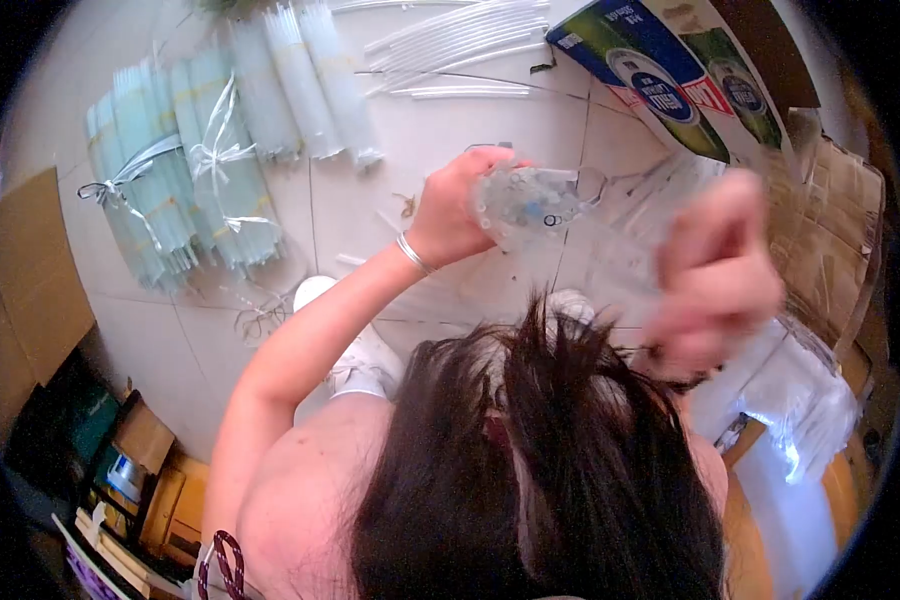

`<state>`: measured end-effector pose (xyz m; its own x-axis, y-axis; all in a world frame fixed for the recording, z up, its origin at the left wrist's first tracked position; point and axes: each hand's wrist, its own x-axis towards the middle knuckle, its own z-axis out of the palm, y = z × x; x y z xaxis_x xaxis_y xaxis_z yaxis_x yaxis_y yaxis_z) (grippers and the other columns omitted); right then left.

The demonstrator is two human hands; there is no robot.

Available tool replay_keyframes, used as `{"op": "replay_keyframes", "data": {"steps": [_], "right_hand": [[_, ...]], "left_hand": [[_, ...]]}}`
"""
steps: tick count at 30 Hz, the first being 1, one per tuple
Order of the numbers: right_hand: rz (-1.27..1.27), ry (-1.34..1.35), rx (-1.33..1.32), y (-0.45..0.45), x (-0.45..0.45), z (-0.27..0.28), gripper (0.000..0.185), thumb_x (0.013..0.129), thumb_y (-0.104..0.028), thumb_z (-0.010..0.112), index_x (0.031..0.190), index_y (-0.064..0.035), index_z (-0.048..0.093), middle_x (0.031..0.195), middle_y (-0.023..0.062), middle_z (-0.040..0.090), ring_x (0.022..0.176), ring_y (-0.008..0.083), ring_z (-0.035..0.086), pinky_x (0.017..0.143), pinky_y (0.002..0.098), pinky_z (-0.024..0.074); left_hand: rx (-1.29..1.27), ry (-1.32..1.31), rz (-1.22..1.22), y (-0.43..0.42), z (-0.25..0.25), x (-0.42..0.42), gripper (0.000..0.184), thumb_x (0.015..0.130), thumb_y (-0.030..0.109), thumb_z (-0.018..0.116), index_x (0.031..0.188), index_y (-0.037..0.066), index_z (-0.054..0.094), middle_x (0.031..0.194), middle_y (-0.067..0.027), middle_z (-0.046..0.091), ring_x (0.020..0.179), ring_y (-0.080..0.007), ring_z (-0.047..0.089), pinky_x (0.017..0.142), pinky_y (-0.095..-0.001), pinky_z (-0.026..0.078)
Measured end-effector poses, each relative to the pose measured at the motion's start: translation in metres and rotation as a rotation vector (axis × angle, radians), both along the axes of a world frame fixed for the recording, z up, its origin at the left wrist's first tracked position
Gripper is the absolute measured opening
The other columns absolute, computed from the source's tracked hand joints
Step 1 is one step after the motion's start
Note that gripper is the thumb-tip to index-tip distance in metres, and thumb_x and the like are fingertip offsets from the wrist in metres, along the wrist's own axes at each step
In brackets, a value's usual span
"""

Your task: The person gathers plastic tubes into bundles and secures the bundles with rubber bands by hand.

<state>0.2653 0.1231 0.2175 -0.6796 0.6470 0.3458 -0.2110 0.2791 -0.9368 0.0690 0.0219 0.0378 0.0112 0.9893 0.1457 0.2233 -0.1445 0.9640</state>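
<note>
My left hand (457, 205), with a silver bangle at the wrist, is wrapped round a bundle of thin clear plastic tubes (526, 203). The tube ends face up toward me, and a bluish spot shows among them. To the right, my right hand (718, 275) is raised and blurred by motion. Its fingers look curled in; anything between them cannot be made out. Clear plastic (620, 235) lies in the space between the two hands, its shape indistinct.
Tied bundles of pale tubes (185, 170) lie on the tiled floor at upper left. Loose clear tubes (455, 45) are spread at the top. A printed carton (650, 85), brown cardboard (835, 225) and plastic-wrapped packs (800, 400) stand at right. A white shoe (365, 360) is below.
</note>
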Motion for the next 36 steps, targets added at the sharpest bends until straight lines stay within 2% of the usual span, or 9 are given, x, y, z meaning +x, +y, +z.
{"op": "replay_keyframes", "data": {"steps": [3, 5, 8, 11, 14, 18, 21, 29, 36], "right_hand": [[-0.473, 0.464, -0.421, -0.003, 0.035, 0.020, 0.029, 0.100, -0.031, 0.061, 0.078, -0.0134, 0.056, 0.082, -0.0016, 0.045, 0.057, 0.0089, 0.032, 0.048, 0.0231, 0.0254], [-0.524, 0.256, -0.415, 0.008, 0.063, 0.027, 0.027, 0.104, -0.033, 0.052, 0.084, -0.0140, 0.051, 0.079, -0.0020, 0.044, 0.055, 0.0096, 0.030, 0.047, 0.0244, 0.0243], [-0.297, -0.244, -0.403, -0.002, 0.089, -0.015, 0.023, 0.104, -0.029, 0.048, 0.095, -0.0096, 0.056, 0.073, 0.0015, 0.049, 0.059, 0.0136, 0.045, 0.052, 0.0290, 0.0355], [0.212, -0.946, -0.414, -0.038, 0.020, -0.042, 0.015, 0.096, -0.015, 0.057, 0.103, -0.0022, 0.062, 0.092, 0.0181, 0.066, 0.080, 0.0370, 0.064, 0.074, 0.0401, 0.0531], [0.390, -0.693, -0.305, -0.096, -0.003, -0.138, 0.018, 0.096, -0.020, 0.057, 0.094, -0.0029, 0.061, 0.086, 0.0190, 0.066, 0.077, 0.0393, 0.062, 0.072, 0.0436, 0.0517], [0.725, -1.222, -0.472, -0.202, -0.008, -0.283, 0.023, 0.096, -0.026, 0.053, 0.101, -0.0058, 0.063, 0.085, 0.0144, 0.069, 0.080, 0.0354, 0.063, 0.074, 0.0425, 0.0522], [0.801, -1.061, -0.092, -0.166, -0.058, -0.208, 0.028, 0.096, -0.023, 0.053, 0.118, -0.0074, 0.061, 0.094, 0.0146, 0.071, 0.095, 0.0334, 0.068, 0.085, 0.0450, 0.0529], [0.666, -0.994, 0.096, -0.197, -0.127, -0.213, 0.026, 0.095, -0.019, 0.055, 0.117, -0.0069, 0.062, 0.099, 0.0164, 0.069, 0.101, 0.0355, 0.066, 0.088, 0.0465, 0.0523], [0.273, -0.496, -0.119, -0.182, -0.060, -0.230, 0.026, 0.094, -0.017, 0.056, 0.117, -0.0071, 0.062, 0.104, 0.0181, 0.068, 0.103, 0.0371, 0.065, 0.089, 0.0471, 0.0519]], "left_hand": [[0.056, 0.004, 0.017, 0.000, 0.000, 0.000, 0.054, 0.071, 0.012, 0.085, 0.119, 0.007, 0.060, 0.115, -0.0086, 0.070, 0.104, -0.0186, 0.069, 0.093, -0.0337, 0.055], [0.039, -0.019, 0.029, -0.002, -0.004, 0.000, 0.055, 0.070, 0.011, 0.085, 0.119, 0.007, 0.061, 0.115, -0.0081, 0.070, 0.103, -0.0183, 0.069, 0.093, -0.0332, 0.055], [-0.034, -0.104, -0.002, -0.003, -0.006, -0.002, 0.057, 0.069, 0.010, 0.086, 0.120, 0.006, 0.060, 0.115, -0.0070, 0.070, 0.104, -0.0174, 0.069, 0.093, -0.0328, 0.055], [-0.079, -0.082, -0.043, 0.000, 0.000, -0.008, 0.059, 0.069, 0.010, 0.086, 0.121, 0.006, 0.059, 0.115, -0.0054, 0.070, 0.105, -0.0161, 0.069, 0.093, -0.0326, 0.055], [-0.111, -0.111, -0.063, 0.005, -0.002, -0.009, 0.060, 0.069, 0.010, 0.086, 0.123, 0.006, 0.059, 0.116, -0.0046, 0.070, 0.105, -0.0151, 0.068, 0.094, -0.0328, 0.055], [-0.099, -0.097, -0.091, 0.006, 0.001, -0.012, 0.059, 0.070, 0.010, 0.086, 0.123, 0.006, 0.059, 0.117, -0.0048, 0.069, 0.107, -0.0144, 0.067, 0.095, -0.0328, 0.054], [-0.055, -0.094, -0.014, 0.004, 0.001, -0.009, 0.048, 0.070, 0.015, 0.087, 0.113, 0.011, 0.066, 0.106, -0.0040, 0.072, 0.095, -0.0203, 0.071, 0.086, -0.0321, 0.056], [-0.042, -0.183, -0.021, 0.002, -0.001, -0.007, 0.053, 0.070, 0.013, 0.088, 0.115, 0.010, 0.061, 0.107, -0.0044, 0.072, 0.096, -0.0196, 0.071, 0.087, -0.0320, 0.056], [0.004, -0.184, -0.023, 0.001, -0.005, -0.006, 0.056, 0.071, 0.014, 0.088, 0.117, 0.009, 0.057, 0.110, -0.0051, 0.072, 0.096, -0.0208, 0.071, 0.087, -0.0320, 0.056]]}}
